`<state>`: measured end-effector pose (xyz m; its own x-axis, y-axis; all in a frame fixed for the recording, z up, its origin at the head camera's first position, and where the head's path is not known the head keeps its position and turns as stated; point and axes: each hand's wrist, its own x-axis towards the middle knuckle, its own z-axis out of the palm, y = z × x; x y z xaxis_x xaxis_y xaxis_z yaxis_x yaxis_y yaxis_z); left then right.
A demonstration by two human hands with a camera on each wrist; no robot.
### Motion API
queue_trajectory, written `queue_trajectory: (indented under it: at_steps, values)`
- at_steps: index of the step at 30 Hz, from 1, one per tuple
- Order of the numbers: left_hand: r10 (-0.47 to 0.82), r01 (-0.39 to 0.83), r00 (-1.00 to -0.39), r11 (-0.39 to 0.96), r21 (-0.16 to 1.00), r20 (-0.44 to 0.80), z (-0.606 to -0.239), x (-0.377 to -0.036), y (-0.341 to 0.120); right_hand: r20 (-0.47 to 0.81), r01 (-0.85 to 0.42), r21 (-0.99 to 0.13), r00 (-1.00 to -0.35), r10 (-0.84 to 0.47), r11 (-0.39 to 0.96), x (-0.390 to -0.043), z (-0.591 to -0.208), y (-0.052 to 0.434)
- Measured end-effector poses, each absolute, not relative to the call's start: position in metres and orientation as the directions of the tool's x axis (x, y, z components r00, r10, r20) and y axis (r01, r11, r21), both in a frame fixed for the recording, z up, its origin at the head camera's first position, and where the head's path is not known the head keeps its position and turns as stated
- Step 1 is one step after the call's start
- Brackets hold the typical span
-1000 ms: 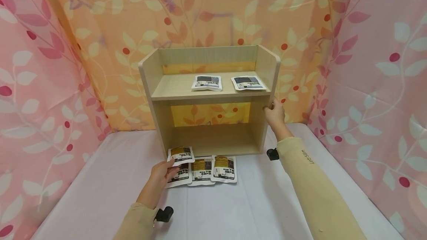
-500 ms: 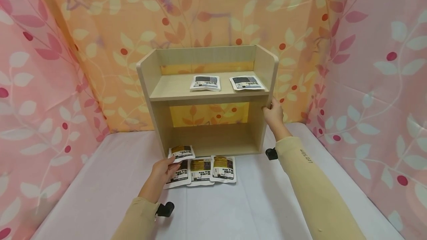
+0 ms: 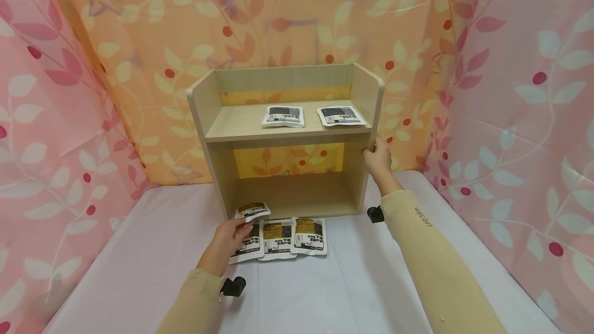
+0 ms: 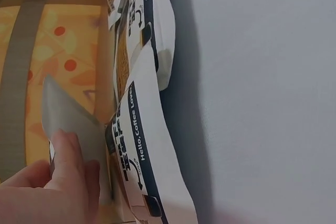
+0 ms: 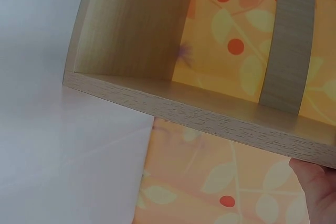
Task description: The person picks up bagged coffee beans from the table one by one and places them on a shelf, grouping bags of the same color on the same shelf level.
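Observation:
My left hand (image 3: 228,241) pinches a white coffee pouch (image 3: 253,210) with a brown and gold label at the front left of the shelf unit's lower board (image 3: 301,192). In the left wrist view the pouch (image 4: 68,111) stands tilted, its plain back showing, with fingers (image 4: 65,153) over it. Three similar pouches lie on the cloth just before the shelf: the left one (image 3: 250,245) partly behind my hand, a middle one (image 3: 277,241) and a right one (image 3: 309,236). My right hand (image 3: 379,161) grips the front edge of the right side panel (image 5: 215,127).
On the upper board (image 3: 241,122) lie two white pouches with blue-grey labels, one near the middle (image 3: 283,116) and one at the right (image 3: 341,115). White cloth (image 3: 325,293) covers the table. Patterned curtains (image 3: 287,14) stand behind and at both sides.
My left hand has pushed the held pouch slightly forward and right, over the lower board, and it looks flatter in view. The right hand keeps its grip on the panel.

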<state>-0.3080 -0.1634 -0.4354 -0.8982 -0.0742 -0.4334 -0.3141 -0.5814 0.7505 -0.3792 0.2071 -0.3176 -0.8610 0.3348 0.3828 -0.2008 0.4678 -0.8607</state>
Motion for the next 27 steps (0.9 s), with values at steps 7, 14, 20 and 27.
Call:
queue_trajectory:
  at_steps: [7, 14, 20, 27]
  values:
    - [-0.093, -0.334, -0.876, -0.591, 0.734, -0.474, -0.434, -0.315, -0.162, 0.382, -0.195, -0.857, -0.862, 0.334, 0.478, -0.381, -0.317, 0.207]
    - [-0.066, -0.240, -0.887, -0.778, 0.580, -0.457, -0.434, -0.320, -0.165, 0.374, -0.185, -0.857, -0.865, 0.334, 0.481, -0.380, -0.316, 0.205]
    - [-0.068, -0.214, -0.914, -0.755, 0.619, -0.400, -0.433, -0.324, -0.166, 0.381, -0.183, -0.848, -0.863, 0.332, 0.497, -0.379, -0.315, 0.205]
    - [0.002, -0.231, -0.925, -0.797, 0.558, -0.380, -0.434, -0.327, -0.167, 0.372, -0.177, -0.851, -0.869, 0.327, 0.495, -0.379, -0.317, 0.207]
